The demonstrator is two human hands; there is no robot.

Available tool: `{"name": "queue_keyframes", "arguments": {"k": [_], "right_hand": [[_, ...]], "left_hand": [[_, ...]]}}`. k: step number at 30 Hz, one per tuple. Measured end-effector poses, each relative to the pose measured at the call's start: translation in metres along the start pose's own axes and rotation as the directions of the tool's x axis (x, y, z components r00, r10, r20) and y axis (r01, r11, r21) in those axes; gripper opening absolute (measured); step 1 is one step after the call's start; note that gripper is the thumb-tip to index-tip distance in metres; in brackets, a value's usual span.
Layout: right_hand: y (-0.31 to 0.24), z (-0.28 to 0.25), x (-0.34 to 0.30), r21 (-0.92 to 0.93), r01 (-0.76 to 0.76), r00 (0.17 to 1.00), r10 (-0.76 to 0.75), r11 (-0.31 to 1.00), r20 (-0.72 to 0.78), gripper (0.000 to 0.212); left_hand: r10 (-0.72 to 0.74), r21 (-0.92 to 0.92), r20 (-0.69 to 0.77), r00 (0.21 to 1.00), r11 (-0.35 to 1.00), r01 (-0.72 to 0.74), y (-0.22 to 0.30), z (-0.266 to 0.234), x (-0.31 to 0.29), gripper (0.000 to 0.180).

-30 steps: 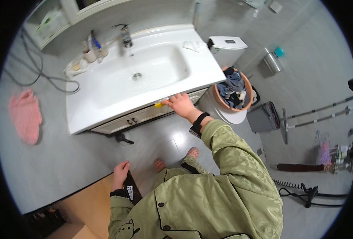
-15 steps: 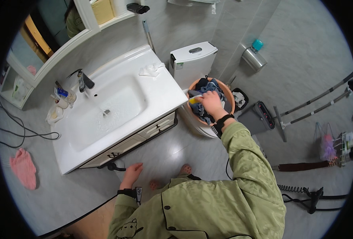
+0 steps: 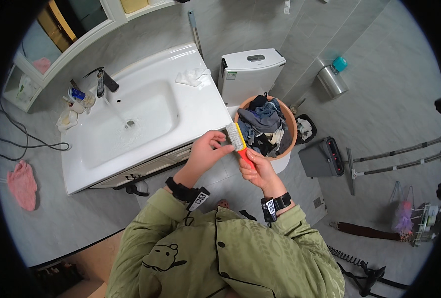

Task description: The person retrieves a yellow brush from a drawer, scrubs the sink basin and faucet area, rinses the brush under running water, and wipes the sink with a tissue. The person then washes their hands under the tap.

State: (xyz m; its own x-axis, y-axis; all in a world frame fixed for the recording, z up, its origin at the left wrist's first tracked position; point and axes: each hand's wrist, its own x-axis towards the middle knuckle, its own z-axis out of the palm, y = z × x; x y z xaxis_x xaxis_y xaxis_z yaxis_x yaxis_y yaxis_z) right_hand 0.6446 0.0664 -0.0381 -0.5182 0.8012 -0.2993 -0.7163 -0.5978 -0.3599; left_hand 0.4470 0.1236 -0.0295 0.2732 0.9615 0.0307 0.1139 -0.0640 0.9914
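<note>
A scrubbing brush [image 3: 235, 136] with pale bristles, a yellow edge and a red handle is in front of me, near the washbasin's right corner. My right hand [image 3: 259, 171] is wrapped round its red handle. My left hand [image 3: 205, 153] is beside the bristles, fingers apart and slightly bent. Its thumb tip reaches the brush head; whether it touches, I cannot tell. Beyond the brush, an orange tub [image 3: 291, 126] heaped with dark and blue clothes [image 3: 263, 121] rests against the white toilet [image 3: 253, 74].
Water runs from the tap [image 3: 101, 84] into the white washbasin [image 3: 156, 116]. Crumpled tissue [image 3: 191, 77] lies on its rim. Right of the tub stand a small black bin [image 3: 306, 128] and a grey bucket [image 3: 321, 157]. Mop poles [image 3: 399, 154] lean farther right. A pink mitt [image 3: 22, 185] hangs at left.
My right hand has drawn back from the tub toward me, bringing the brush. My left hand has risen from low beside the cabinet to the brush head. The view has shifted slightly.
</note>
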Motion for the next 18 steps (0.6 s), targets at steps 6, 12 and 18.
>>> {"name": "queue_keyframes", "arguments": {"k": [6,12,18], "right_hand": [[0.013,0.010,0.008,-0.224,0.131,0.980,-0.160,0.966,-0.118,0.029],[0.026,0.027,0.035,-0.310,0.171,0.965,-0.222,0.935,-0.139,0.039],[0.045,0.043,0.059,-0.138,0.231,0.956,-0.251,0.963,-0.150,0.029]], "left_hand": [[-0.043,0.229,-0.056,0.997,0.972,0.055,0.012,0.013,0.019,0.034],[0.111,0.172,0.057,0.992,0.978,-0.119,0.012,-0.021,0.037,0.025],[0.246,0.128,0.120,0.962,0.957,-0.261,-0.003,-0.065,0.053,0.017]]}}
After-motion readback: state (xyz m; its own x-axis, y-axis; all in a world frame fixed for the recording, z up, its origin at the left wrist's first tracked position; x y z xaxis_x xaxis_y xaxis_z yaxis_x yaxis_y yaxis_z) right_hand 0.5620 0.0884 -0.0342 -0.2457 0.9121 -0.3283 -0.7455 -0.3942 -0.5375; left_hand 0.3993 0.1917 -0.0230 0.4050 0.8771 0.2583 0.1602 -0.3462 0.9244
